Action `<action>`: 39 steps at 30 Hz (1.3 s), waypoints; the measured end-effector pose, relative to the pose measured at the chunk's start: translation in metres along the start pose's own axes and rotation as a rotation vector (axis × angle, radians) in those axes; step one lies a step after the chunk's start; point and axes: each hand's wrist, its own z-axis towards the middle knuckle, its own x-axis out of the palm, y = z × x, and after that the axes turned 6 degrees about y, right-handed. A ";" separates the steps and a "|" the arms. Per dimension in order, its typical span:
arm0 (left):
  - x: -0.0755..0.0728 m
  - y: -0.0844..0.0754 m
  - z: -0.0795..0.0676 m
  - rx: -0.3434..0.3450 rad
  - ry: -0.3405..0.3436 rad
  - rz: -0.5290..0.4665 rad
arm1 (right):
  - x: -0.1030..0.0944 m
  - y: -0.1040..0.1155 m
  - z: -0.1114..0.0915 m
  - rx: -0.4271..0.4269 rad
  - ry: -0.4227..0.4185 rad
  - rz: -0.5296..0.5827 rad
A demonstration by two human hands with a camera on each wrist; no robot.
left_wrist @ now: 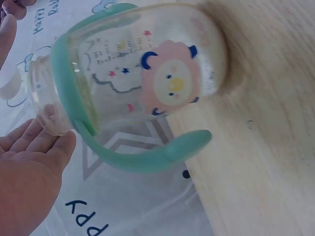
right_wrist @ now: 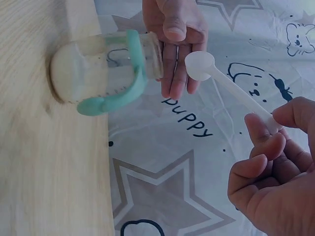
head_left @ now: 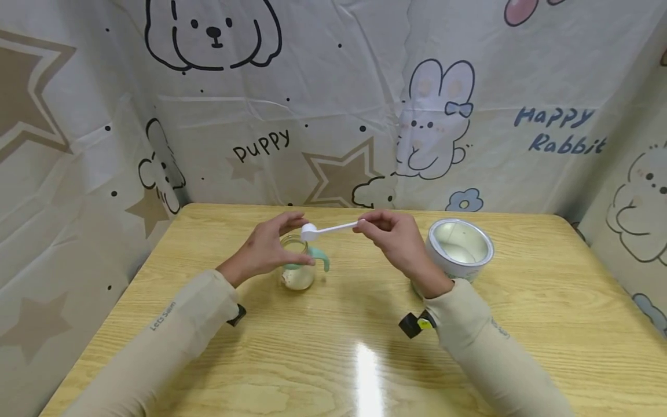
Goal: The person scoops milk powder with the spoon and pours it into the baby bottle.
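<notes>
A clear baby bottle with a mint-green handle ring and a pink animal print stands upright and uncapped on the table, pale powder at its bottom. My left hand is spread at the bottle's neck, its fingers nearly straight behind the mouth. Between thumb and fingers, my right hand pinches the handle end of a white measuring scoop. The scoop's small bowl is held beside and just above the bottle mouth, close to the left hand's fingers.
An opened round tin with a silver rim stands right of the bottle, partly behind my right forearm. The wooden table meets a printed cloth along its back edge.
</notes>
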 end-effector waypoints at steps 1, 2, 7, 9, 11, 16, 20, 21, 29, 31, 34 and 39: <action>0.000 -0.002 0.000 0.007 -0.001 0.006 | -0.002 0.000 0.000 0.007 -0.004 0.008; -0.001 -0.003 0.001 0.015 -0.003 0.010 | -0.004 0.001 0.000 0.011 -0.008 0.018; -0.003 -0.012 0.004 0.022 -0.003 0.010 | -0.012 0.004 -0.003 0.013 -0.016 0.038; -0.003 -0.014 0.006 0.021 0.003 0.000 | -0.015 0.006 -0.004 0.022 -0.019 0.034; -0.002 -0.017 0.007 0.023 0.009 -0.011 | -0.018 0.007 -0.005 0.031 -0.025 0.030; 0.002 -0.023 0.013 0.048 0.012 -0.047 | -0.028 0.010 -0.008 0.044 -0.046 0.015; 0.006 -0.027 0.017 0.062 0.017 -0.079 | -0.036 0.012 -0.011 0.056 -0.058 0.012; 0.008 -0.027 0.018 0.065 0.018 -0.081 | -0.038 0.012 -0.012 0.061 -0.062 0.014; 0.021 -0.034 0.027 0.090 0.023 -0.108 | -0.052 0.014 -0.020 0.058 -0.090 0.008; 0.024 -0.036 0.030 0.096 0.023 -0.122 | -0.057 0.015 -0.023 0.058 -0.101 0.001; 0.029 -0.041 0.033 0.095 0.024 -0.140 | -0.065 0.015 -0.028 0.063 -0.119 -0.027; 0.039 -0.047 0.038 0.086 0.037 -0.166 | -0.078 0.015 -0.035 0.065 -0.154 -0.058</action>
